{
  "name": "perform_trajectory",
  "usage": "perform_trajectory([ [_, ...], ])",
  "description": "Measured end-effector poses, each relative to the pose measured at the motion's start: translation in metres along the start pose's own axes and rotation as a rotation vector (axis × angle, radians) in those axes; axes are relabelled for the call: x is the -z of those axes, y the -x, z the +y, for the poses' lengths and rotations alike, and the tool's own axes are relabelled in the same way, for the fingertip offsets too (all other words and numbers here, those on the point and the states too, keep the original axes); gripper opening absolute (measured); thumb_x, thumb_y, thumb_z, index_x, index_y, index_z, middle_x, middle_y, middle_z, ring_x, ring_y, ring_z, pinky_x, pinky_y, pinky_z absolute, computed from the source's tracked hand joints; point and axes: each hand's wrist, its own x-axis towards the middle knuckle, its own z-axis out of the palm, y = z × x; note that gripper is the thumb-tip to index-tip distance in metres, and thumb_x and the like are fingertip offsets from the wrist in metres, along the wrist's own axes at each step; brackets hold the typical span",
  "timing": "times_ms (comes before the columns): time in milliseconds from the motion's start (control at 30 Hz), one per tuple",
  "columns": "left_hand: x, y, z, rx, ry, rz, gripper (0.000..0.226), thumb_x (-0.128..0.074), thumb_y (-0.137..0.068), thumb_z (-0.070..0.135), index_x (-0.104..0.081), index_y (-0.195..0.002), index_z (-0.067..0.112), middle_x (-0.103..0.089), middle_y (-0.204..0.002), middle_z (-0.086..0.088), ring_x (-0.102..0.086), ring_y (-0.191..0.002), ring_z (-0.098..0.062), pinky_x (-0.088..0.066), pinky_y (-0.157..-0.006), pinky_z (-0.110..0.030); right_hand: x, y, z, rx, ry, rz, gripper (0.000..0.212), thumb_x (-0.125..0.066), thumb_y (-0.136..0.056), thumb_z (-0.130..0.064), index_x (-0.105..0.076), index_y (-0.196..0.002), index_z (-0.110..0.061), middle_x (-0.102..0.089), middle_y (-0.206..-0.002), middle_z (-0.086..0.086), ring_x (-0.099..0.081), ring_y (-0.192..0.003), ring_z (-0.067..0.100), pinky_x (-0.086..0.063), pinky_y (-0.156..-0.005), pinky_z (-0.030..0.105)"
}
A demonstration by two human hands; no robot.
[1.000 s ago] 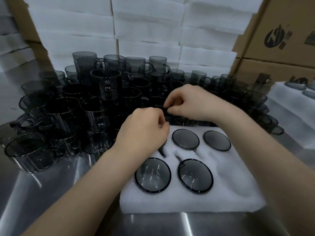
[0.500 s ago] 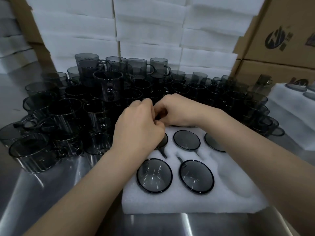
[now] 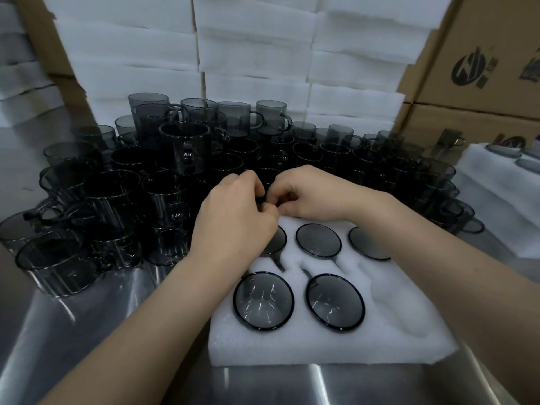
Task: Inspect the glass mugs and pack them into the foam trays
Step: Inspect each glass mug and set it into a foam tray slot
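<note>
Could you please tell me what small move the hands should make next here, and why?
Probably lower the dark mug, mostly hidden, that the left hand and right hand seem to pinch between them into the foam tray's near-right pocket. Five packed mugs fill the other pockets, and only that one shows bare foam.

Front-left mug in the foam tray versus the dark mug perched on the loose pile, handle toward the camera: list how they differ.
The front-left mug sits sunk in the foam tray, with only its round end showing. The perched mug stands upright on other mugs, its side wall exposed. The front-left mug looks pale grey against the white foam, while the perched mug looks nearly black. Both are smoked grey glass.
</note>
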Motion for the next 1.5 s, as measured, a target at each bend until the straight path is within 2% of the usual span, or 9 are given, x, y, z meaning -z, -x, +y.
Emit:
perform_trajectory([
  [200,-0.001,0.001,0.001,-0.019,-0.014,0.036,0.024,-0.064,-0.083,0.027,-0.058,-0.103,0.016,-0.053,-0.107,-0.001,-0.053,-0.101,-0.023,-0.045,-0.084,-0.034,0.002,0.002,0.007,-0.022,-0.166,0.021,0.012,-0.069,-0.088,-0.011,-0.065,-0.090,-0.021,-0.061,-0.084,-0.011,-0.051,-0.068,-0.010,-0.039,-0.066,0.007],
  [367,-0.002,0.002,0.000,0.020,0.013,0.061,0.030,-0.065,-0.080,0.031,-0.051,-0.102,0.018,-0.045,-0.105,0.002,-0.051,-0.095,-0.022,-0.035,-0.075,-0.028,0.007,0.005,0.009,-0.005,-0.193,-0.004,0.009,-0.065,-0.090,-0.004,-0.063,-0.094,-0.012,-0.052,-0.090,-0.008,-0.051,-0.065,-0.013,-0.047,-0.062,0.012],
  [600,-0.004,0.002,0.000,0.041,0.032,0.021,0.042,-0.066,-0.080,0.036,-0.043,-0.111,0.019,-0.048,-0.112,0.002,-0.051,-0.095,-0.021,-0.034,-0.073,-0.029,0.011,0.006,0.011,-0.043,-0.313,-0.040,0.019,-0.060,-0.094,-0.003,-0.058,-0.089,-0.021,-0.060,-0.088,-0.007,-0.062,-0.070,0.014,-0.056,-0.068,0.027],
  [800,-0.003,0.000,-0.002,0.058,0.074,0.014,0.042,-0.065,-0.081,0.033,-0.046,-0.115,0.018,-0.053,-0.113,0.002,-0.056,-0.092,-0.021,-0.040,-0.074,-0.030,0.015,0.007,0.014,-0.090,-0.428,-0.057,0.020,-0.058,-0.095,-0.001,-0.057,-0.089,-0.019,-0.058,-0.083,-0.008,-0.062,-0.071,0.015,-0.057,-0.071,0.033],
  [1000,-0.003,-0.003,-0.003,0.101,0.103,0.017,0.039,-0.066,-0.080,0.034,-0.044,-0.109,0.019,-0.053,-0.106,0.001,-0.056,-0.090,-0.022,-0.041,-0.073,-0.032,0.024,0.014,0.020,-0.114,-0.639,-0.091,0.012,-0.055,-0.096,0.001,-0.055,-0.093,-0.011,-0.061,-0.084,-0.003,-0.068,-0.084,0.021,-0.058,-0.079,0.037],
  [1133,-0.003,-0.003,-0.004,0.114,0.114,0.014,0.038,-0.067,-0.080,0.032,-0.044,-0.108,0.019,-0.053,-0.106,0.000,-0.056,-0.089,-0.022,-0.040,-0.073,-0.031,0.022,0.022,0.029,-0.141,-0.811,0.005,0.011,-0.056,-0.094,-0.001,-0.055,-0.092,-0.011,-0.063,-0.085,0.001,-0.067,-0.084,0.023,-0.056,-0.079,0.043],
  [1267,-0.004,-0.004,-0.006,0.107,0.120,0.000,0.040,-0.068,-0.082,0.033,-0.044,-0.109,0.018,-0.052,-0.104,0.001,-0.056,-0.088,-0.021,-0.041,-0.072,-0.031,0.025,0.030,0.036,-0.157,-1.078,0.145,0.012,-0.061,-0.087,-0.012,-0.051,-0.094,-0.011,-0.066,-0.093,0.012,-0.066,-0.085,0.027,-0.057,-0.073,0.039],
  [1367,-0.005,-0.004,-0.007,0.095,0.135,0.007,0.036,-0.067,-0.082,0.031,-0.044,-0.108,0.020,-0.053,-0.097,0.003,-0.055,-0.085,-0.017,-0.041,-0.071,-0.029,0.027,0.031,0.035,-0.191,-1.135,0.260,0.007,-0.058,-0.093,-0.013,-0.051,-0.094,-0.014,-0.068,-0.095,0.009,-0.068,-0.086,0.026,-0.057,-0.069,0.037],
  [1500,-0.004,-0.004,-0.004,0.054,0.183,-0.026,0.033,-0.068,-0.081,0.030,-0.051,-0.108,0.022,-0.057,-0.088,0.010,-0.058,-0.081,-0.010,-0.051,-0.077,-0.033,0.029,0.032,0.028,-0.232,-1.209,0.374,0.009,-0.056,-0.097,-0.014,-0.057,-0.088,-0.017,-0.070,-0.099,0.010,-0.070,-0.088,0.029,-0.058,-0.068,0.039],
])
